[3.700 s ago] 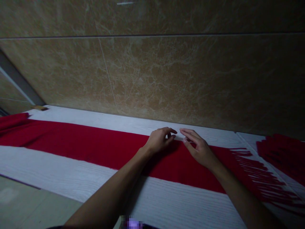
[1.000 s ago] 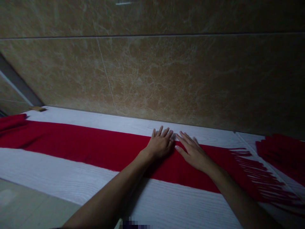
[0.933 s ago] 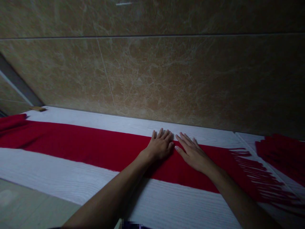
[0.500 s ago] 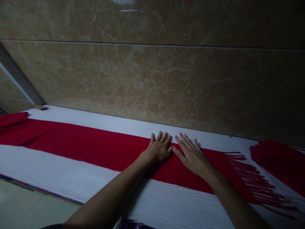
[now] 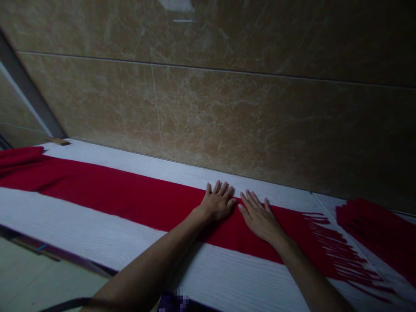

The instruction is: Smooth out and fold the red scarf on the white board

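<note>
There lay the red scarf [image 5: 130,193], stretched lengthwise across the white wood-grain tabletop [image 5: 247,273], its fringe [image 5: 347,255] fanned out towards your right! You had your left hand [image 5: 218,203] palm down, fingers spread wide over the far edge, gripping nothing. Right beside it came your right hand [image 5: 258,219], also splayed and gripping nothing, thumbs near each other with a narrow gap. Such flat palms probably kept that stretch level and stopped it sliding; how hard you pressed, nobody could tell.

Over at the left, a doubled-up red portion [image 5: 21,155] lay rumpled, perhaps simply left unspread. Past the fringe sat a heap of red cloth [image 5: 373,229], apparently set aside. Behind it all rose the marbled tile wall [image 5: 201,112], a small brown block [image 5: 60,141] near its foot.
</note>
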{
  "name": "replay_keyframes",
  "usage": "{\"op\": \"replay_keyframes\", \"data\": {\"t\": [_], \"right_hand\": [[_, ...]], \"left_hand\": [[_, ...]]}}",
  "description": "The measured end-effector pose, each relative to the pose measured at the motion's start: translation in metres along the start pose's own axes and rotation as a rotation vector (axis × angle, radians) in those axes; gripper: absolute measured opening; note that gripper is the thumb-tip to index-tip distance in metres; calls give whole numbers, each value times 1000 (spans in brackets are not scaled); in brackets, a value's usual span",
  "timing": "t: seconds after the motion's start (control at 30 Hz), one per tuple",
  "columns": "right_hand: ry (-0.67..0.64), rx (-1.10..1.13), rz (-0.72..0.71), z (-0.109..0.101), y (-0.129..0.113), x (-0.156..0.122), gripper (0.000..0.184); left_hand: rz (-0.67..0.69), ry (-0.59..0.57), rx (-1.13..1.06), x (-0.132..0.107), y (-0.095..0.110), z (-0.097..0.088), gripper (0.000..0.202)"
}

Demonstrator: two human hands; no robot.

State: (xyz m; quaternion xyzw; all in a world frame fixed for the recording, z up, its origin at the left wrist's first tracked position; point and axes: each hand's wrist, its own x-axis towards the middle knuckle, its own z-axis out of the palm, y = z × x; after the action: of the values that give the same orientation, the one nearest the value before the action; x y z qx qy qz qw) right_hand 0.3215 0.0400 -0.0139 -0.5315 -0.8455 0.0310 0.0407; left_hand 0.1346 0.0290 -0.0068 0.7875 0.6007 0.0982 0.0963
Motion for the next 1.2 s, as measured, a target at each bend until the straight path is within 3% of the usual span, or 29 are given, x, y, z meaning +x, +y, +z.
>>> {"op": "replay_keyframes", "data": {"t": [0.2,0.47,0.6,0.77,1.0,1.07,1.2], "right_hand": [[77,20,19,-6,2,-1,59],[16,8,33,-9,3,-1,60],[139,10,9,-9,6,0,60],[102,53,30,-5,7,-1,57],[287,87,18,-16,6,1,59],[272,102,8,-16,6,1,59],[114,134,-5,-8,7,1,60]], "left_hand": [[-2,8,-6,-2,2,0,69],[-11,11,10,-5,4,-3,74],[-20,-14,19,-6,6,-8,76],[-41,-52,35,-7,9,-13,77],[-64,-68,59,-8,11,-14,77],[-69,-62,64,-8,10,-13,77],[-73,-52,75,-5,7,-9,77]]}}
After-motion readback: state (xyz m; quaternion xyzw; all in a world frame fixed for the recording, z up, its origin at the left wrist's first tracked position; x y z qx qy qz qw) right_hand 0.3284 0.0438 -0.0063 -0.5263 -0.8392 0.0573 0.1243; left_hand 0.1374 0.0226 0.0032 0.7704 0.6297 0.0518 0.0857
